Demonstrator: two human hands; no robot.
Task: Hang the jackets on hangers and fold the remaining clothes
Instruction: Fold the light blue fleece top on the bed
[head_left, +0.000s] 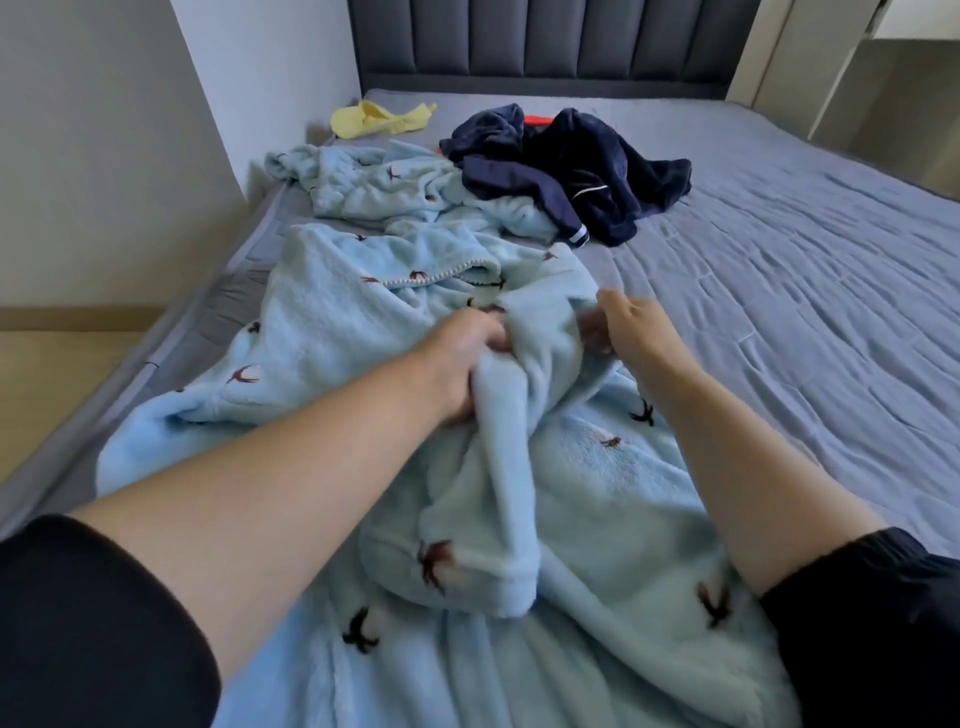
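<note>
- Head view: the blue fleece garment (332, 322) lay lengthwise along the bed's (779, 260) left edge, straight ahead of both hands.
- The left hand (467, 358) clenched its raised middle fold.
- The right hand (631, 325) touched the fold's other side, but its grip was too blurred to tell.

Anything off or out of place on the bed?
Nothing damaged or spilled. Only unsorted laundry: the navy garment lies crumpled over a light blue fleece piece, and a yellow cloth sits bunched at the far left corner of the bed.
</note>
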